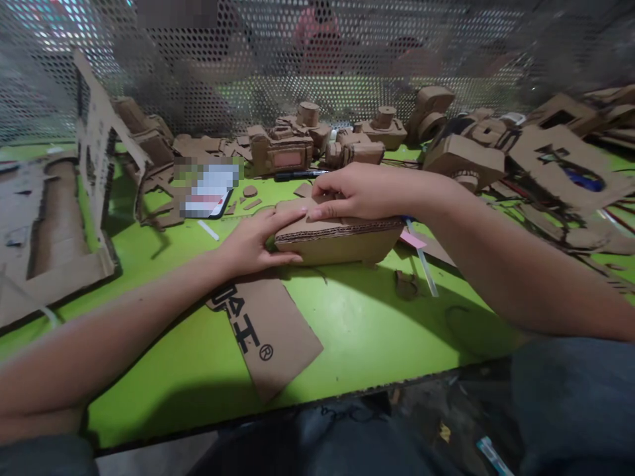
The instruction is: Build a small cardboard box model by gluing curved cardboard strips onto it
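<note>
A brown cardboard box-like piece (342, 239) lies on the green table (357, 330) in the middle of the view. My left hand (253, 241) grips its left end, thumb on top and fingers wrapped along the side. My right hand (354, 192) presses down on its top face, fingers curled and pinched at the far edge. A flat cardboard sheet with black printed letters (270, 327) lies under my left wrist.
Several cardboard model cameras (282, 149) line the back by a perforated metal screen (317, 59). A black pen (300, 175) and a phone (208, 195) lie behind the box. Cut cardboard sheets stand at the left (54, 231) and right (565, 165). People sit beyond the screen.
</note>
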A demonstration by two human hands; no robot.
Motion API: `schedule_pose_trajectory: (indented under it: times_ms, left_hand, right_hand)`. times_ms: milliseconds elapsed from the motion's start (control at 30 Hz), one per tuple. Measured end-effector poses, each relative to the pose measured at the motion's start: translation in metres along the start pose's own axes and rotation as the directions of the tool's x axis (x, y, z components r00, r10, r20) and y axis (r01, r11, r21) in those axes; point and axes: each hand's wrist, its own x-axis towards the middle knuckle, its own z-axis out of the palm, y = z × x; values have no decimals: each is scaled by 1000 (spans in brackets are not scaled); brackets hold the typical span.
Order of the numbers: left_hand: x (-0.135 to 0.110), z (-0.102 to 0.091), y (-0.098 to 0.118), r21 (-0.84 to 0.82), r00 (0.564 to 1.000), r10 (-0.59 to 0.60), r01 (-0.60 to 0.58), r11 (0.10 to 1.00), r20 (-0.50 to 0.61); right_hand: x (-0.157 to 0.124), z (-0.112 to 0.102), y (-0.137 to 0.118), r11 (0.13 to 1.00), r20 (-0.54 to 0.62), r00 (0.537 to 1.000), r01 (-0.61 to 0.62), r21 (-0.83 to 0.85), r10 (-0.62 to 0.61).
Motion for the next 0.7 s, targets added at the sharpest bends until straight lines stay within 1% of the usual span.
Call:
schedule_pose_trajectory:
  times_ms: [167, 333, 433, 500, 700]
  left_hand:
    - [-1, -1, -1, -10, 1000, 7, -8, 1000, -10]
    - [-1, -2, 2, 33, 1000, -26, 26, 999, 9]
    - [0, -1, 5, 50, 999, -50, 49, 998, 16]
    - [0, 0, 6, 39, 999, -38, 38, 999, 11]
    - [4, -1, 6, -29, 999, 44, -43, 999, 9]
  right_hand:
    - [0, 2, 4, 999, -20, 999, 40, 8, -40]
    - [0, 3, 2, 1000, -13, 1000, -15, -17, 15]
    - [1, 3, 1, 1000, -30, 999, -13, -19, 12]
    - [0, 2, 0, 999, -36, 999, -21, -26, 20]
    - [-3, -1, -4, 998, -23, 998, -55, -38, 54]
